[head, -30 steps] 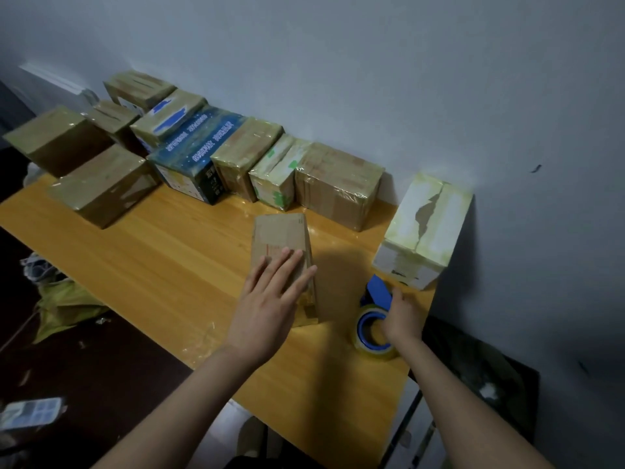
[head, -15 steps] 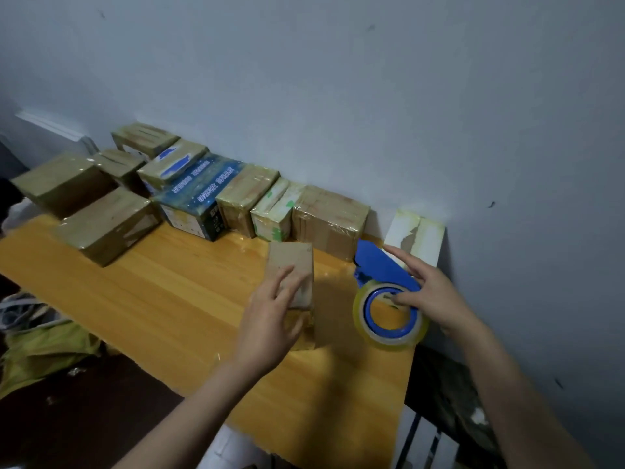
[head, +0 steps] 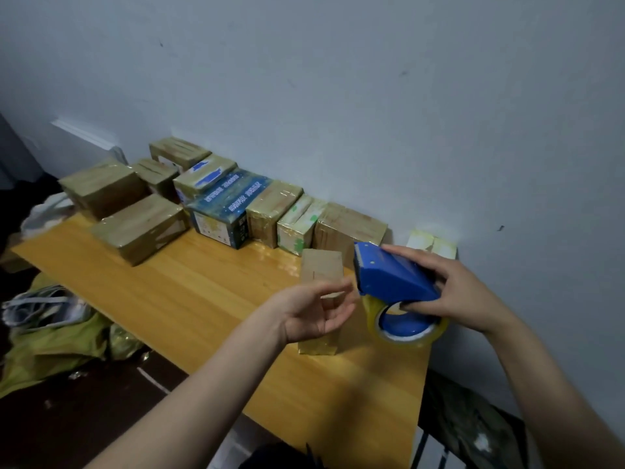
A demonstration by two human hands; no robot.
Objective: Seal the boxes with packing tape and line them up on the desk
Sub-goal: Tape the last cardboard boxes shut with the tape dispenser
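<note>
A small brown box [head: 320, 269] lies on the wooden desk [head: 203, 292], partly hidden behind my left hand [head: 313, 311]. That hand hovers just above the box with its fingers loosely curled, fingertips close to the front edge of the blue tape dispenser [head: 392, 275]; nothing shows between them. My right hand [head: 468, 294] grips the dispenser from the right and holds it above the desk, with its roll of clear tape [head: 407, 335] hanging below. A white box [head: 434, 245] stands by the wall behind my right hand.
A row of taped boxes [head: 270, 211] runs along the wall, among them a dark blue printed one [head: 226, 208]. Two more brown boxes [head: 138, 228] sit at the desk's left end. Yellow bags [head: 54, 343] lie on the floor to the left. The desk's right edge is near my right arm.
My right hand lifted the tape dispenser off the desk and tilted it toward the small box. My left hand came off the box top and now hovers beside the dispenser's front.
</note>
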